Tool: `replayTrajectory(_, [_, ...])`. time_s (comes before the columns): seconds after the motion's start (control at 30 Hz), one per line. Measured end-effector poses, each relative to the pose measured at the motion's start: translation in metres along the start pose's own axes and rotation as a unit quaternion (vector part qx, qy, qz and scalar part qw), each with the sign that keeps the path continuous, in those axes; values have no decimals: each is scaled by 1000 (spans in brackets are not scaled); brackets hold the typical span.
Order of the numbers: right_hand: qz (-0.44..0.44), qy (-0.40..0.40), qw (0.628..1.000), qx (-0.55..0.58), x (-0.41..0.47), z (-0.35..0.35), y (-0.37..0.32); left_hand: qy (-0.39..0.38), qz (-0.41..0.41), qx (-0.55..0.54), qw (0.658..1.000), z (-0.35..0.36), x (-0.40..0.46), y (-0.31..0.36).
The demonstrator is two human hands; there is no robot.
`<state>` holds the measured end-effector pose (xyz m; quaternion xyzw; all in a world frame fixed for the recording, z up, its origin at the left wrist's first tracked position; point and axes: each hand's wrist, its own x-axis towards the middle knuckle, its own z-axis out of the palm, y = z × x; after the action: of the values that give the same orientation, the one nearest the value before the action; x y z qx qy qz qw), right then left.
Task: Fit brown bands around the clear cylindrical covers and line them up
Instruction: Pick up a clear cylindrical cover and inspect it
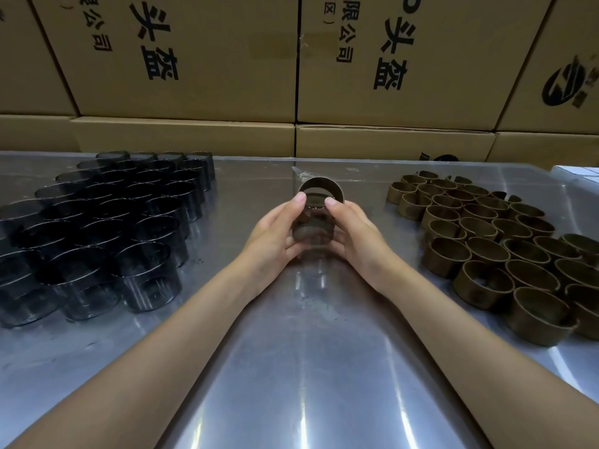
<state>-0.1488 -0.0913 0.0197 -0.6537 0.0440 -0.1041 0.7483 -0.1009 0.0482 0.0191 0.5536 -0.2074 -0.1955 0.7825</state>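
Observation:
Both my hands hold one clear cylindrical cover [312, 226] over the middle of the metal table. A brown band [321, 186] sits around its far end, open mouth toward me. My left hand [274, 236] grips the cover's left side, thumb tip at the band's rim. My right hand [356, 236] grips the right side, its thumb also at the rim. Several dark-tinted clear covers [107, 228] stand in rows on the left. Several loose brown bands [505, 247] lie grouped on the right.
The shiny metal table [301, 367] stretches toward me between my forearms. Stacked cardboard boxes [227, 59] with printed characters form a wall right behind the table's far edge. A white object [580, 171] shows at the far right edge.

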Motion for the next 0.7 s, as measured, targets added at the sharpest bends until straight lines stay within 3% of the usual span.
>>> replayTrajectory(0.17, [-8, -33, 999, 30, -4, 0, -1, 26, 31, -7, 999, -3, -4, 3])
replayTrajectory(0.37, [-12, -34, 997, 67, -6, 1, -5, 71, 13, -32, 997, -2, -2, 3])
replayTrajectory(0.7, [29, -67, 987, 144, -6, -6, -8, 2, -14, -64, 998, -8, -4, 10])
